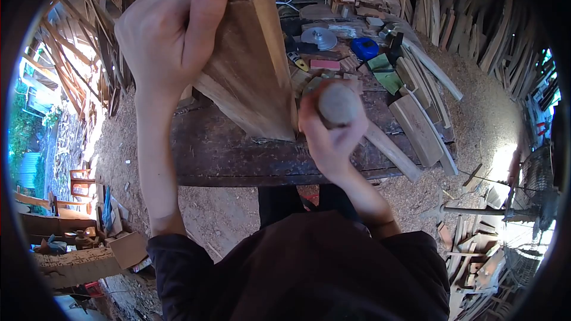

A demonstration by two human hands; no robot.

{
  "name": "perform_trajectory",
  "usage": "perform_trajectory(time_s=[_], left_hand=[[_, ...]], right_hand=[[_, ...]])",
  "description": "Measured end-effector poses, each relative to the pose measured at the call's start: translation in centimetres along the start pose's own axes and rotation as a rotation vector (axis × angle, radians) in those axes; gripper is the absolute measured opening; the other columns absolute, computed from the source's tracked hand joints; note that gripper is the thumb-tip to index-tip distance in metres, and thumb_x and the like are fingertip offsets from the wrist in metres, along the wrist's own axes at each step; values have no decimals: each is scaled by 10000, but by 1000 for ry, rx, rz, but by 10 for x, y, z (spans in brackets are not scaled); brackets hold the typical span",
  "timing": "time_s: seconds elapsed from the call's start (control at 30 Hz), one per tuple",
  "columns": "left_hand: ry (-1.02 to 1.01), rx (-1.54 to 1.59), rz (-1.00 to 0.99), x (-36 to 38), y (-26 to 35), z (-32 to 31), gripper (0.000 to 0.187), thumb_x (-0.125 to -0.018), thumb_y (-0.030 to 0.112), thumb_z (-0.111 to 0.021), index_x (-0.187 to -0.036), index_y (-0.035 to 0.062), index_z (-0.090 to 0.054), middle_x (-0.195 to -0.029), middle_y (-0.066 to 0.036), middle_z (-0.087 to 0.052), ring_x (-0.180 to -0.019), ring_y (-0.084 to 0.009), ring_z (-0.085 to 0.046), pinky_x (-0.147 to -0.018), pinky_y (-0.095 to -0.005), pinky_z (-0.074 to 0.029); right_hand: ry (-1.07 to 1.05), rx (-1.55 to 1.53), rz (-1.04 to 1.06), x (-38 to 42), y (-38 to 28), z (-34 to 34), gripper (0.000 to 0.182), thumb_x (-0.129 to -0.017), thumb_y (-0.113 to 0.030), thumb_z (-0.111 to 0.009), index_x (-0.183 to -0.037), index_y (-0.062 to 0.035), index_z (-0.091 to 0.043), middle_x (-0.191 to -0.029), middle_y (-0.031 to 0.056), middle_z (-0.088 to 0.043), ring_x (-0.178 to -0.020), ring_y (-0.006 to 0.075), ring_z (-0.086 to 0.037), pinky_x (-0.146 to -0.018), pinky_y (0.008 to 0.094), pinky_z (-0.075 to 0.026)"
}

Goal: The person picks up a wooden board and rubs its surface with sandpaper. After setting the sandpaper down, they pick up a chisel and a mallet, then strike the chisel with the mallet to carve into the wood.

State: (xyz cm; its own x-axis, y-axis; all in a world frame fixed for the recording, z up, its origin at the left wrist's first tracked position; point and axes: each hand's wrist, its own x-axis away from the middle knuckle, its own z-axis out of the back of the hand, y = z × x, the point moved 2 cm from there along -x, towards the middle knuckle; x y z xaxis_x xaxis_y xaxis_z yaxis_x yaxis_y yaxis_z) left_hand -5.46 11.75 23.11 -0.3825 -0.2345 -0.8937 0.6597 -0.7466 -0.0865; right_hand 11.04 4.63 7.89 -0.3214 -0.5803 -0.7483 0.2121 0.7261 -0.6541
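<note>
My left hand (172, 24) grips the upper end of a thick wooden board (250, 65), thumb along its face. The board stands tilted, its lower edge at the dark workbench (232, 157). Just right of the board, my right hand (333, 142) is closed around a round-ended wooden piece (339, 104), whose pale end faces me. Motion blurs that hand, and the rest of the piece is hidden below it. A wooden strip (392, 151) lies on the bench to the right of this hand.
Farther back on the bench are a blue tape measure (364, 49), a metal disc (319, 38), a pink block (325, 65) and green sandpaper-like sheets (385, 74). Wood offcuts (416, 125) lie at the right edge. A fan (535, 184) stands far right.
</note>
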Motion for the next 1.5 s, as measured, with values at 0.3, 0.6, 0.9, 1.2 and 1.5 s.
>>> perform_trajectory(time_s=[0.3,0.6,0.9,1.2,1.5], left_hand=[[-4,7,10,0,0,1,463,-1052,317,-384,-926,36,-731,-709,-68,-649,-605,-146,-574,-582,-264,-430],[-15,3,-11,-3,1,0,466,-1051,307,-374,-924,36,-730,-686,-64,-634,-587,-149,-565,-570,-270,-426],[39,5,-53,-4,1,0,470,-1052,300,-370,-908,33,-730,-659,-52,-611,-564,-140,-547,-553,-267,-411],[22,13,-30,-3,0,-1,495,-1056,325,-360,-908,33,-731,-705,-66,-652,-601,-146,-577,-578,-258,-427],[37,27,-35,-2,-3,-4,506,-1057,346,-361,-918,40,-741,-700,-62,-660,-598,-143,-578,-578,-262,-428]], right_hand=[[28,-80,-201,0,2,-1,244,-702,-12,-731,-916,11,-616,-813,51,-641,-730,117,-621,-703,261,-490],[44,-87,-224,-5,-6,4,244,-711,-19,-732,-923,9,-615,-797,48,-630,-714,104,-610,-687,257,-486],[12,-179,-193,-7,-1,6,249,-683,-27,-753,-897,-11,-627,-782,48,-637,-701,98,-615,-681,254,-491],[57,-95,-201,-10,-5,4,188,-716,-4,-720,-863,-7,-604,-779,41,-621,-700,93,-601,-686,245,-482],[-59,-171,-99,-4,5,9,198,-840,82,-571,-1014,12,-509,-742,54,-564,-536,103,-514,-442,254,-404]])
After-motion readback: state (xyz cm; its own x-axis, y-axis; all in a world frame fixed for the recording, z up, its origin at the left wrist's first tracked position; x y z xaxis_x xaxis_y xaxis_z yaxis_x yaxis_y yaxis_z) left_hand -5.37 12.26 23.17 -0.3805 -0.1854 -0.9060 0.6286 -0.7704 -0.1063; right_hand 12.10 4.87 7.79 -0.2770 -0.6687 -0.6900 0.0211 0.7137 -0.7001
